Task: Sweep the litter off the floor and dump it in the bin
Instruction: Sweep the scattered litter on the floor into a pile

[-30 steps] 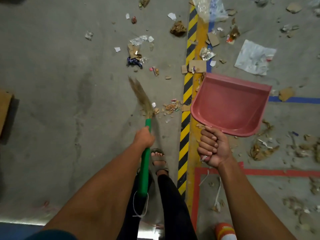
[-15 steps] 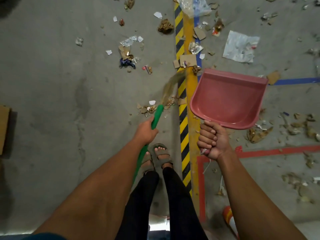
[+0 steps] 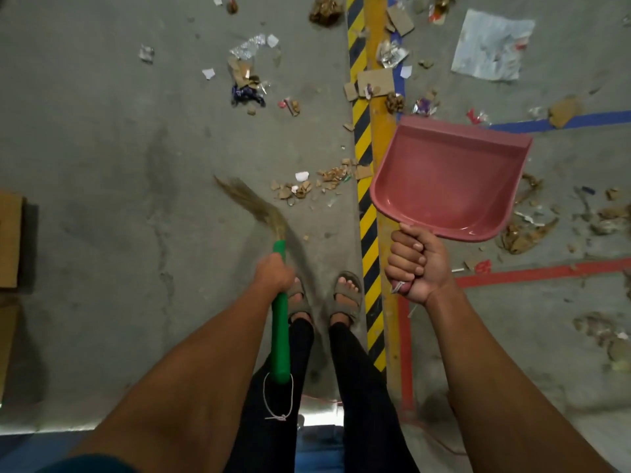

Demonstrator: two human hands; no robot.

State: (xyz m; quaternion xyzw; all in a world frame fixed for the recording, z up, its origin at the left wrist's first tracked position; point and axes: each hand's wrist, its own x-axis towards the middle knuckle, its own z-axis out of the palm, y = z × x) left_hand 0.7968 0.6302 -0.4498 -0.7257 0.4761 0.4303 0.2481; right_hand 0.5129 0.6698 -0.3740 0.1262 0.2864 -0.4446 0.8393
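My left hand (image 3: pixel 273 275) grips the green handle of a grass broom (image 3: pixel 280 322). Its brown bristles (image 3: pixel 251 204) point up and to the left, blurred, just left of a small pile of cardboard scraps (image 3: pixel 316 182) on the concrete floor. My right hand (image 3: pixel 415 264) grips the handle of a pink dustpan (image 3: pixel 447 179), held above the floor to the right of the yellow-black striped line; the pan holds nothing. More litter (image 3: pixel 247 80) lies farther ahead. No bin shows.
A yellow-black hazard stripe (image 3: pixel 363 138) runs down the floor between broom and dustpan. A white plastic sheet (image 3: pixel 491 44) lies far right. Brown debris (image 3: pixel 526 233) is scattered right of the dustpan. A cardboard box (image 3: pixel 10 240) stands at the left edge. My sandalled feet (image 3: pixel 346 291) are below.
The broom head swung from the right, near the striped line, back to the left of the scrap pile. The dustpan stayed raised in my right hand.
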